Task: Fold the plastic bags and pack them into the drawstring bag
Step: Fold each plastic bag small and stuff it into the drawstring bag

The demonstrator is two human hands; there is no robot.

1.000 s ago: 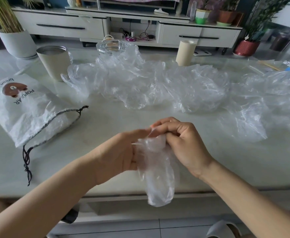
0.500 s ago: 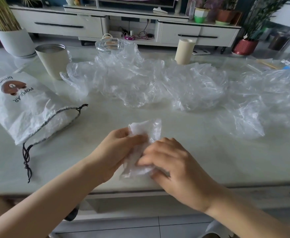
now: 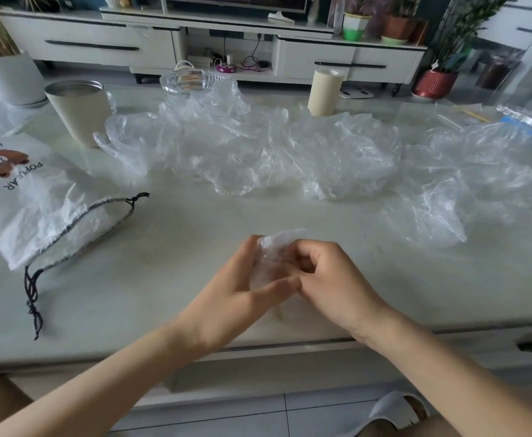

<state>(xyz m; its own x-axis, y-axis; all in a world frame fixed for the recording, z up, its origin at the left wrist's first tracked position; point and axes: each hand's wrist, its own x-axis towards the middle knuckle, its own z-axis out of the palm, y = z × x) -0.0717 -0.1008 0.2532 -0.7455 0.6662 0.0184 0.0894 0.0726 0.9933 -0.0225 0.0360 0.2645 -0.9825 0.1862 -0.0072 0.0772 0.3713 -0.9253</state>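
Cut off at the left edge, the drawstring bag (image 3: 37,200) lies on the surface (image 3: 170,266), near whose front edge the left hand (image 3: 227,294) and right hand (image 3: 337,279) close their grip on a folded plastic bag (image 3: 277,244), mostly hidden between them.

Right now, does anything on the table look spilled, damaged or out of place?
Nothing stands out. The crumpled plastic bags across the table simply await folding; the drawstring bag lies undamaged at the left.

A small folded clear bag (image 3: 274,252) is pinched between the left hand (image 3: 236,294) and right hand (image 3: 331,285), low over the worktop (image 3: 179,263). Crumpled clear bags (image 3: 258,152) sprawl behind it. The white drawstring bag (image 3: 37,209) lies flat at the left, cords loose.
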